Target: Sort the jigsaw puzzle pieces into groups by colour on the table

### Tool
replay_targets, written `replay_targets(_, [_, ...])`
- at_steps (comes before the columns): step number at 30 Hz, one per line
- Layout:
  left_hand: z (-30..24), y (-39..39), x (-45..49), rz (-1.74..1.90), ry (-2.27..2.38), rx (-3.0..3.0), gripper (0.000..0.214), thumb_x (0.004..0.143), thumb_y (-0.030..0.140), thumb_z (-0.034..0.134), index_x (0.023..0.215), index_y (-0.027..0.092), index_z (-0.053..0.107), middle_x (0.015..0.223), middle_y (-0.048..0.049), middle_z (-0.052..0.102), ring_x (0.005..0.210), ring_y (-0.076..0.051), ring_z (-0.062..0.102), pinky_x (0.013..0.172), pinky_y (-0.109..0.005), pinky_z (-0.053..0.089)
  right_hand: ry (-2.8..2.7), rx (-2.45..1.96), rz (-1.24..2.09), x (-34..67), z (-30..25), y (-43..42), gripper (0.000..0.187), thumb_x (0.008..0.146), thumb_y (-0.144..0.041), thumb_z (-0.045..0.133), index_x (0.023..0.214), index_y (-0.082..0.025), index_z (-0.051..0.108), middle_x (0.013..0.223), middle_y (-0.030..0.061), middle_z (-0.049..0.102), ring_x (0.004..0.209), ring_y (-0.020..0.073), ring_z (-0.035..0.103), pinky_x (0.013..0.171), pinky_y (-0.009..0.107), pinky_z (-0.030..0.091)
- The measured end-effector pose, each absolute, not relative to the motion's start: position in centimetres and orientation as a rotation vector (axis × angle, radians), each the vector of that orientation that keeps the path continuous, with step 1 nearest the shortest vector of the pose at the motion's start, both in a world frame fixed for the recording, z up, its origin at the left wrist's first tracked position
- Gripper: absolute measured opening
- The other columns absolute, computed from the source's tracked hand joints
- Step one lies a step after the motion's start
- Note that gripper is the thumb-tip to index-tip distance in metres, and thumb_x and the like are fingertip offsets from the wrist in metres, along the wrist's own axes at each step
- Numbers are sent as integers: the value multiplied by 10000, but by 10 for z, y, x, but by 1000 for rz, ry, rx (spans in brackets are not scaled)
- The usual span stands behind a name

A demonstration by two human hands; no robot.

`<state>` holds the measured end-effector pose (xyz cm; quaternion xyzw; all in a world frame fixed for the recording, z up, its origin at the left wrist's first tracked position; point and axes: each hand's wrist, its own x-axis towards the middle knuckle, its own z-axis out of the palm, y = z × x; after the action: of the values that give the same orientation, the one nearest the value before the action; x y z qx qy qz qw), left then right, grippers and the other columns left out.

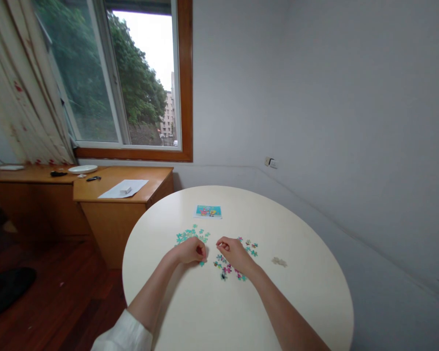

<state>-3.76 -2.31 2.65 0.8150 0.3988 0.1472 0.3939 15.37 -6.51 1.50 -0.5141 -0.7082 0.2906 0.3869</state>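
My left hand (192, 251) rests on a round cream table (307, 292) with its fingers curled into a pinch; what it holds is too small to name. A teal puzzle piece (202, 263) lies just under it. My right hand (234, 252) is pinched too, thumb against fingertips, over a scatter of colourful puzzle pieces (227, 269). A cluster of teal pieces (190, 235) lies beyond my left hand. More loose pieces (251, 247) sit to the right of my right hand. A small picture card (208, 211) lies farther back.
A pale clump of pieces (279, 262) sits apart on the right. Left of the table stands a wooden cabinet (113, 214) with paper (123, 188) and a white plate (82, 169) below a window. Grey walls close the right side.
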Motion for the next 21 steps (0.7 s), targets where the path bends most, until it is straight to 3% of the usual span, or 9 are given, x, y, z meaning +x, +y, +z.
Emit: replay_targets(21, [26,-22,-39,422,1152,2183,66,552,211,644,593,163,626,550,15,566,540,-120,475,525,-209,325,-1855,-1360,638,162,27,-67,172,754,-233,483,764,-156,637,564,-8,550,493,95,460,480,199,314])
